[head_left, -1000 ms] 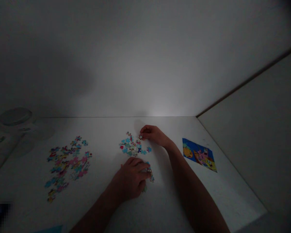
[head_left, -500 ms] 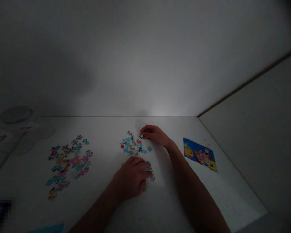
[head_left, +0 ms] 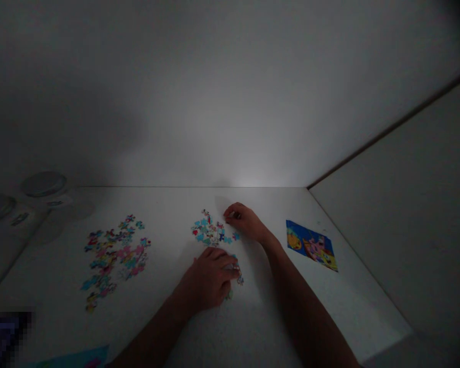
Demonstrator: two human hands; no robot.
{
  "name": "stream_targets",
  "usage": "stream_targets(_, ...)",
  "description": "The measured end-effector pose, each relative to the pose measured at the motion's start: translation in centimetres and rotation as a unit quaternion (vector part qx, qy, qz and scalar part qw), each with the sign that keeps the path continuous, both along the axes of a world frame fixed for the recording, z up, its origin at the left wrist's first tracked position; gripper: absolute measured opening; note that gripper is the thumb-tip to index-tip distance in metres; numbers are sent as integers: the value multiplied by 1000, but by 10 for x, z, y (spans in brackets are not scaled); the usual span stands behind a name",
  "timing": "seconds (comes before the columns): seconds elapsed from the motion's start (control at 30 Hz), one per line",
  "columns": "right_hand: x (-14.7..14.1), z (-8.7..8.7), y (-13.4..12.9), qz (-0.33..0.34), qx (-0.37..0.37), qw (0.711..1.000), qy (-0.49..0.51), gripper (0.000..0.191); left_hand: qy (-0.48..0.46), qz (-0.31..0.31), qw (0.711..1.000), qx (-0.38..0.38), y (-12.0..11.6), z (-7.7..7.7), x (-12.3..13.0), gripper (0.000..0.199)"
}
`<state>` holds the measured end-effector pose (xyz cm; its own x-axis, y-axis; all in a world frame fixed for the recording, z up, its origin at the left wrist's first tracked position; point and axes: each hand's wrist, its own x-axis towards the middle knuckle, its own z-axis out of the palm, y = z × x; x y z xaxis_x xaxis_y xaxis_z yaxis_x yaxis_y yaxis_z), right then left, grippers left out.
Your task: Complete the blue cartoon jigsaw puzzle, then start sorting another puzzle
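Several jigsaw pieces (head_left: 210,231) lie in a loose group at the middle of the white table. My right hand (head_left: 243,220) is at the right edge of this group, thumb and fingers pinched together around a small piece that is mostly hidden. Nearer to me, my left hand (head_left: 210,278) rests over other pieces (head_left: 240,277), its fingers curled above them; some stick out past the fingertips. What the left fingers grip is hidden. A larger spread of mixed pieces (head_left: 118,255) lies further left.
A blue picture card (head_left: 312,245) lies on the table (head_left: 268,317) at the right. Two round-lidded clear containers (head_left: 44,184) stand at the back left. A light blue sheet (head_left: 76,358) shows at the bottom left. A wall rises behind the table.
The view has shifted slightly. My right hand's fingers have turned inward, and the piece at their tips shows less than before. My left hand stays nearly in place.
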<state>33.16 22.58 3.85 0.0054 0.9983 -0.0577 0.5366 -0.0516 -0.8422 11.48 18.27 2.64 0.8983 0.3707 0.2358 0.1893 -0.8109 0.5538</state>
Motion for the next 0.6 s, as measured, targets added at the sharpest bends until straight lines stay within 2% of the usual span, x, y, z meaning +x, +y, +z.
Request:
stream_targets(0.13, -10, 14, -1, 51, 23, 994, -96, 14, 3, -6, 1000, 3, 0, -1, 0, 27)
stream_targets(0.3, -19, 20, -5, 143, -18, 979, -143, 27, 6, -14, 1000, 7, 1, -2, 0, 26)
stream_targets(0.47, -12, 11, -1, 113, -31, 978, -170, 16, 5, -8, 1000, 8, 0, -1, -1, 26)
stream_targets(0.6, -10, 16, -1, 84, -16, 980, -181, 21, 1, -8, 1000, 10, 0, 0, -1, 26)
